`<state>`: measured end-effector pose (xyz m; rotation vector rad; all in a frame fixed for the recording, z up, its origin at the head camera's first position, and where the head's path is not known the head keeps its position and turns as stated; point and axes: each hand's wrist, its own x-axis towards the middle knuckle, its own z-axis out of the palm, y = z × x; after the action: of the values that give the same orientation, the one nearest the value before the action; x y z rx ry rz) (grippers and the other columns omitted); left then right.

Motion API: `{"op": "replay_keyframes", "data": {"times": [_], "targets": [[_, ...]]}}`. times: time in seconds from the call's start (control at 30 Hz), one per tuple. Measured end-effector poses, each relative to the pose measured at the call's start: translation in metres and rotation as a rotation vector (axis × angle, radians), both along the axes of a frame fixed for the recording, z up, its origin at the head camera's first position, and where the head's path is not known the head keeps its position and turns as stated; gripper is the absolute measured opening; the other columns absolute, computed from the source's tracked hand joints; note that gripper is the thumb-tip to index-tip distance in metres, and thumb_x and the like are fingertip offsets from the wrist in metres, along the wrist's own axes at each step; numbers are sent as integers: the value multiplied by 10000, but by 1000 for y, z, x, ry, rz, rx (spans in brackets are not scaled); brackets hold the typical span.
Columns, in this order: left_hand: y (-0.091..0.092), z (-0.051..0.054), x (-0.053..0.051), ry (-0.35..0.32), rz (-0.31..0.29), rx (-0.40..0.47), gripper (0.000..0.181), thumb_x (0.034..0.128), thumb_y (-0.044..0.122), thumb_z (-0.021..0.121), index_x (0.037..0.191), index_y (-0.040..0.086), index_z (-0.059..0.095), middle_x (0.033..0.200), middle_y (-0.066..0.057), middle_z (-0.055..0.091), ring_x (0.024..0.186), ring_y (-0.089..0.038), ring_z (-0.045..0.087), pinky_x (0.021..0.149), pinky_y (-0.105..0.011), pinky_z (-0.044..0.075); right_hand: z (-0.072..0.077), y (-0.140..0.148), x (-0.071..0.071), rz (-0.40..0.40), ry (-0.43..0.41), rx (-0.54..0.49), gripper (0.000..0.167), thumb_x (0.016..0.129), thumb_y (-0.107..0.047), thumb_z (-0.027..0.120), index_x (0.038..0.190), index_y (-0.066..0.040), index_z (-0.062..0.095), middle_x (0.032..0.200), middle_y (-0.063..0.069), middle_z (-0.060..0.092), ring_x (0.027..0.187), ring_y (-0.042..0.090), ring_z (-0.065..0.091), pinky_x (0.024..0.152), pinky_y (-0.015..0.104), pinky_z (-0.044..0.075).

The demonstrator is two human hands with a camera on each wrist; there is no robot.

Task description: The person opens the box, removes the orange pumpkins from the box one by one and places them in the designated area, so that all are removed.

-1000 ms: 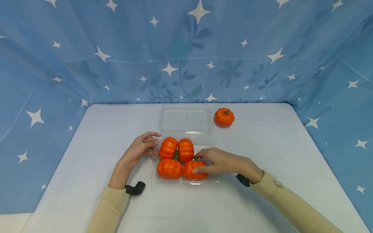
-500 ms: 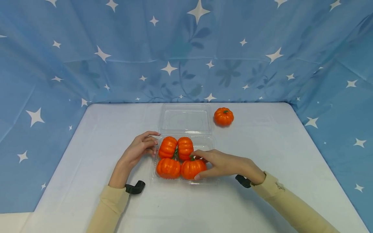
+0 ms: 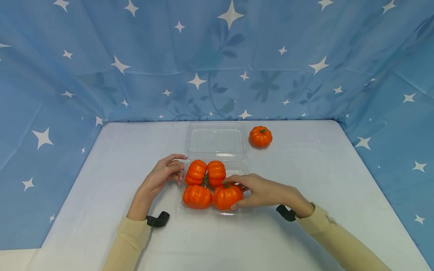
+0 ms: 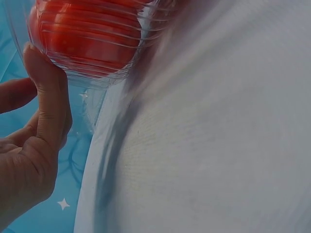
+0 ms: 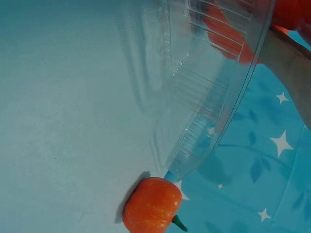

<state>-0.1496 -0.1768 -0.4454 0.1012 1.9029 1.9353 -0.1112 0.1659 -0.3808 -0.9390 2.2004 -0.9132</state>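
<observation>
My right hand holds an orange toy pumpkin at the front right of the clear plastic container. Its fingers reach the pumpkin's back near the green stem, with the thumb at its lower right side. Beside it in the container sit a front left pumpkin, a back left pumpkin and another back pumpkin. At the container's left wall rests my left hand, fingers loosely bent. In the left wrist view, a fingertip of that hand touches the clear wall. The right fingers are partly hidden in the right wrist view.
Hinged behind the container, its clear lid lies folded back on the white table. One more pumpkin stands on the table right of the lid. A blue star-patterned curtain borders the table's back.
The pumpkin in my right hand has turned, so its stem now points more upward. My right thumb has shifted from its front to its right side. The left hand stays in place.
</observation>
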Motion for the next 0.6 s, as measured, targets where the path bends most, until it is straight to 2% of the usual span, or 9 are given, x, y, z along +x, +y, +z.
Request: {"op": "replay_keyframes", "data": {"times": [0.23, 0.43, 0.6], "targets": [[0, 2, 0, -10, 0, -5, 428, 1041, 62, 499, 1450, -52, 445, 835, -69, 617, 636, -161, 579, 620, -275, 568, 1, 9, 2, -21, 132, -27, 623, 876, -258, 821, 1407, -26, 591, 1388, 77, 646, 1211, 226, 640, 1004, 390, 564], [-1, 0, -1, -10, -6, -6, 429, 1041, 62, 496, 1450, -53, 443, 828, -74, 616, 632, -165, 579, 624, -277, 570, 3, 16, 3, -63, 140, -72, 624, 862, -198, 824, 1414, -32, 587, 1403, 86, 637, 1216, 240, 640, 989, 423, 573], [-1, -2, -2, -7, -12, -7, 421, 1040, 64, 497, 1444, -46, 451, 831, -79, 615, 636, -167, 582, 624, -278, 571, 3, 22, 2, -95, 153, -99, 635, 872, -228, 824, 1431, -54, 578, 1416, 76, 629, 1223, 228, 634, 990, 417, 574]]}}
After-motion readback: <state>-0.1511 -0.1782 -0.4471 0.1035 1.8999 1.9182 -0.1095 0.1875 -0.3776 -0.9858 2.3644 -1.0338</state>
